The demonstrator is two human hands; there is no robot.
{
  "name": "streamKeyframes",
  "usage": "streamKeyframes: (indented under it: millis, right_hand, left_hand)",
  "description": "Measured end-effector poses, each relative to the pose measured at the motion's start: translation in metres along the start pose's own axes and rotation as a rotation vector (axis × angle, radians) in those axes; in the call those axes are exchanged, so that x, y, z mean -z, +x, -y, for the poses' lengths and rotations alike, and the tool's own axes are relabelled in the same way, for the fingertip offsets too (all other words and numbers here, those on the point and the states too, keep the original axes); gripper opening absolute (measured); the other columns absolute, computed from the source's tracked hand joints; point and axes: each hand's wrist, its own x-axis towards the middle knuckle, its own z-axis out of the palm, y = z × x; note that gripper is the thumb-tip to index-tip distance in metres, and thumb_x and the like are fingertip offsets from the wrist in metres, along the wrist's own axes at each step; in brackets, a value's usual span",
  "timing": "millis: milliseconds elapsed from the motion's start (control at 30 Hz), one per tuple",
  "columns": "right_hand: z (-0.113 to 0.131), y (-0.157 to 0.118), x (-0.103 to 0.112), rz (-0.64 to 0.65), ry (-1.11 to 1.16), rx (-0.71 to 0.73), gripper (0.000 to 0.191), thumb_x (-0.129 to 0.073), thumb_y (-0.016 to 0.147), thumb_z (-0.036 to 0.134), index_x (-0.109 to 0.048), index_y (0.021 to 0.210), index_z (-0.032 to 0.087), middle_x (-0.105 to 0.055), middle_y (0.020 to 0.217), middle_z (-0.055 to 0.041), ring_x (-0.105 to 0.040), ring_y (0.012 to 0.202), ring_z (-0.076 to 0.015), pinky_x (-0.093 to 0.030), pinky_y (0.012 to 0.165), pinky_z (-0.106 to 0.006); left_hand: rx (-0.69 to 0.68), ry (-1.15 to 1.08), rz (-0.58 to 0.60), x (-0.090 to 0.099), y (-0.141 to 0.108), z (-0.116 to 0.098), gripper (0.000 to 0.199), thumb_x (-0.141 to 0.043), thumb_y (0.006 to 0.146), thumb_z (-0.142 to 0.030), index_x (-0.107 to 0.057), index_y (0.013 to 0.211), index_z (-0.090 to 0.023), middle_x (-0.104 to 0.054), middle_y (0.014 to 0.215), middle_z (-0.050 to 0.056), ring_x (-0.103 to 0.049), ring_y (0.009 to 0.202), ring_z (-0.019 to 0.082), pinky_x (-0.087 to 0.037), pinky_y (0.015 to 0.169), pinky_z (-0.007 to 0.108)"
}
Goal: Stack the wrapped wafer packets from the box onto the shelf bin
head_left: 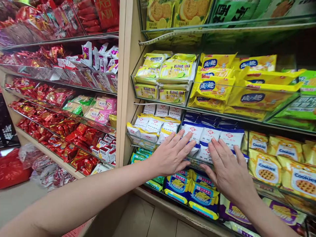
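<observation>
My left hand [170, 154] lies flat at the front of a shelf bin, its fingertips on the white packets with blue edges [193, 131]. To its right, my right hand [228, 169] rests palm down with fingers stretched over more packets of the same kind [230, 137]. Neither hand grips anything. White packets with yellow edges [155, 124] fill the compartment beside my left fingers. Below the hands are blue and yellow packs [203, 194], and green packs [140, 157] are partly hidden by my left arm.
Lemon biscuit packs [176, 69] and yellow packs [214, 87] sit one shelf up. Cookie bags [268, 169] stand to the right. A wooden upright [127, 82] divides these shelves from red-wrapped snacks [53, 95]. A red bag [13, 168] lies on the floor at left.
</observation>
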Motion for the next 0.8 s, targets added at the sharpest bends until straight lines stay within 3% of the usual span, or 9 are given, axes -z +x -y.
streamKeyframes:
  millis: [133,267,433,633,800]
  right_hand:
    - [0.000,-0.001,0.005,-0.011,0.003,0.013,0.070,-0.053,0.081,0.034,-0.019,0.137,0.011,-0.041,0.132,-0.0179,-0.032,0.124,-0.0309,-0.023,0.100,-0.055]
    - [0.008,0.005,0.012,-0.041,0.027,0.009,0.071,-0.054,0.080,0.034,-0.018,0.138,0.014,-0.040,0.133,-0.0179,-0.028,0.126,-0.0310,-0.021,0.100,-0.057]
    - [0.021,0.021,0.008,0.021,0.082,0.146,0.066,-0.047,0.084,0.037,-0.015,0.138,0.015,-0.036,0.136,-0.0138,-0.022,0.129,-0.0272,-0.015,0.102,-0.057]
    - [0.023,0.024,0.000,0.062,0.058,0.142,0.060,-0.041,0.087,0.036,-0.017,0.137,0.013,-0.039,0.135,-0.0136,-0.026,0.128,-0.0258,-0.009,0.103,-0.058]
    - [0.018,0.021,0.011,0.068,0.053,0.157,0.063,-0.045,0.085,0.035,-0.017,0.137,0.014,-0.035,0.137,-0.0130,-0.021,0.130,-0.0275,-0.013,0.103,-0.058]
  left_hand:
    - [-0.029,-0.003,0.015,0.007,-0.003,0.005,0.057,-0.033,0.087,-0.038,-0.022,0.136,-0.009,-0.018,0.144,0.014,-0.005,0.133,0.029,-0.014,0.107,0.046]
    - [0.035,0.062,-0.009,0.013,-0.012,0.012,0.053,-0.031,0.088,-0.033,-0.023,0.134,-0.008,-0.021,0.143,0.015,-0.005,0.132,0.030,-0.012,0.106,0.051]
    - [0.045,0.097,0.016,0.011,-0.012,0.019,0.058,-0.033,0.087,-0.039,-0.022,0.135,-0.007,-0.021,0.143,0.016,-0.008,0.132,0.031,-0.011,0.106,0.050]
    - [0.018,0.090,0.083,0.008,-0.008,0.020,0.060,-0.035,0.086,-0.041,-0.023,0.134,-0.006,-0.026,0.140,0.018,-0.016,0.131,0.032,-0.014,0.106,0.048]
    - [0.002,0.050,0.086,0.011,-0.005,0.022,0.060,-0.043,0.083,-0.033,-0.024,0.133,-0.005,-0.028,0.139,0.019,-0.018,0.130,0.032,-0.013,0.106,0.048]
